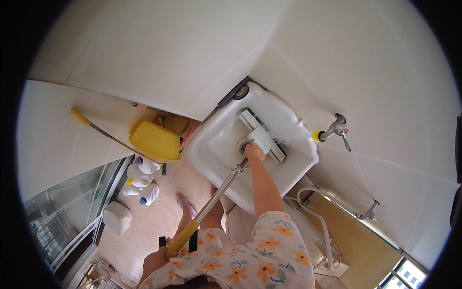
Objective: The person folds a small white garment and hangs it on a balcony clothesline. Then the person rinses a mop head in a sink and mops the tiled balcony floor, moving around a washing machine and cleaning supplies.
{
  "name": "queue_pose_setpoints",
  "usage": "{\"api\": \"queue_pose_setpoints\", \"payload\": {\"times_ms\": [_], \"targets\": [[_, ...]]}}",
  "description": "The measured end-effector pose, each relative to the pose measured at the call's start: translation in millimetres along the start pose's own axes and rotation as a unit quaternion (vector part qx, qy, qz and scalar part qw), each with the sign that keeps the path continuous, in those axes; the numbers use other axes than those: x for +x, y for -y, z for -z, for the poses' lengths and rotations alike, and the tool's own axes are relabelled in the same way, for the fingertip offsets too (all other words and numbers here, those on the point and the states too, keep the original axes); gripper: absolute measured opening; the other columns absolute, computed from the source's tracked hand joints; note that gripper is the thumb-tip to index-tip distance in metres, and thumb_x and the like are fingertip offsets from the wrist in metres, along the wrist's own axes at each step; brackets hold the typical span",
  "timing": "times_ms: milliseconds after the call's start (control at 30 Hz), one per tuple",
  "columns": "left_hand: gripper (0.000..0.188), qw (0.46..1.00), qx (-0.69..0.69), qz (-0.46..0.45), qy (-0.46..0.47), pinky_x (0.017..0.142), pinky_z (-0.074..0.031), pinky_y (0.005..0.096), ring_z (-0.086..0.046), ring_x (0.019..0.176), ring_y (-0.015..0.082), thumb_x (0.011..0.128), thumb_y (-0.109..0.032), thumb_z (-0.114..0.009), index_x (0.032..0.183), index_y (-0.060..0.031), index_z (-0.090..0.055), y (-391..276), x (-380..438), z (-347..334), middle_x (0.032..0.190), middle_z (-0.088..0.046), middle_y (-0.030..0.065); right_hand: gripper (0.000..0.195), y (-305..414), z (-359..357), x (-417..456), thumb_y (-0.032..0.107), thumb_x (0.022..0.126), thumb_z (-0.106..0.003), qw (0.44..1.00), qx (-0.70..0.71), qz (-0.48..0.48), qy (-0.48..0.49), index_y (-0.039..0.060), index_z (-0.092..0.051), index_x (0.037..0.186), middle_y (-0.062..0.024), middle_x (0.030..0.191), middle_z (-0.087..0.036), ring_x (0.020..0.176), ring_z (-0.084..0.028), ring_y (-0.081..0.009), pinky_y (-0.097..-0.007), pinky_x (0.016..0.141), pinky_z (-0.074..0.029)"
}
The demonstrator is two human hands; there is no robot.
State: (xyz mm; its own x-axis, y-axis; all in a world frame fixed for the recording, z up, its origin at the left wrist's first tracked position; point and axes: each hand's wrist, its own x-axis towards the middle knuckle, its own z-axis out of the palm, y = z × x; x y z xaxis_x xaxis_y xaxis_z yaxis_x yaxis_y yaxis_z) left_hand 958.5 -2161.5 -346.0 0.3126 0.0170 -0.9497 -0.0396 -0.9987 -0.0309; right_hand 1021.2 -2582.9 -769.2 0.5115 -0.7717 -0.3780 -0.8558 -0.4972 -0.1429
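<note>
A squeeze mop lies across the white ceramic mop sink point(216, 135), its white head point(261, 135) down in the basin. My left hand point(156, 259) grips the yellow end point(184, 236) of the mop's metal pole point(216, 197), close to my body. Near the mop head, my right hand point(255, 153) is closed around the lower part of the mop. From the yellow-tipped wall tap point(335, 130), water point(288, 134) sprays onto the mop head. The sink's drain point(243, 147) shows partly behind my right hand.
A yellow dustpan point(155, 141) with a long handle stands left of the sink. Several plastic bottles point(142, 177) and a white container point(117, 217) are on the tiled floor. At right, a white hose point(317, 213) runs from a second tap point(369, 213). Tiled walls meet behind the sink.
</note>
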Motion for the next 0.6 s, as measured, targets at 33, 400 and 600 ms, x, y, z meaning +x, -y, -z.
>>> {"api": "queue_pose_setpoints", "payload": {"times_ms": [33, 400, 600], "targets": [[0.057, 1.0, 0.01, -0.01, 0.0, 0.061, -0.052, 0.0422, -0.067, 0.068, 0.0328, 0.085, -0.063, -0.053, 0.101, -0.0088, -0.057, 2.3, 4.3, -0.5, 0.071, -0.067, 0.0148, 0.04, -3.6, -17.5, 17.7, 0.031, 0.089, -0.046, 0.998, -0.009, -0.038, 0.054, 0.007, -0.071, 0.069, -0.016, 0.07, -0.067, 0.063, -0.065, -0.0321, -0.0457, 0.058, -0.052], [0.05, 0.999, -0.032, 0.022, -0.001, 0.067, -0.05, 0.0453, -0.067, 0.078, 0.035, 0.087, -0.057, -0.053, 0.097, -0.0077, -0.057, -7.5, 16.1, -5.7, 0.078, -0.067, 0.0168, 0.031, 73.6, 101.3, -166.6, 0.028, 0.082, -0.058, 0.981, 0.027, 0.091, -0.17, 0.0123, -0.059, 0.055, -0.0121, 0.052, -0.059, 0.043, -0.058, -0.0311, -0.0412, 0.039, -0.045], [0.052, 0.998, -0.002, 0.058, 0.029, 0.067, -0.052, 0.0422, -0.067, 0.078, 0.0324, 0.087, -0.057, -0.055, 0.103, -0.0084, -0.059, -12.1, 3.3, 17.0, 0.08, -0.068, 0.0151, 0.035, 26.8, 43.0, -6.9, 0.032, 0.088, -0.048, 0.994, 0.026, 0.073, -0.076, 0.0103, -0.069, 0.069, -0.0133, 0.064, -0.065, 0.058, -0.064, -0.0332, -0.046, 0.055, -0.051]]}}
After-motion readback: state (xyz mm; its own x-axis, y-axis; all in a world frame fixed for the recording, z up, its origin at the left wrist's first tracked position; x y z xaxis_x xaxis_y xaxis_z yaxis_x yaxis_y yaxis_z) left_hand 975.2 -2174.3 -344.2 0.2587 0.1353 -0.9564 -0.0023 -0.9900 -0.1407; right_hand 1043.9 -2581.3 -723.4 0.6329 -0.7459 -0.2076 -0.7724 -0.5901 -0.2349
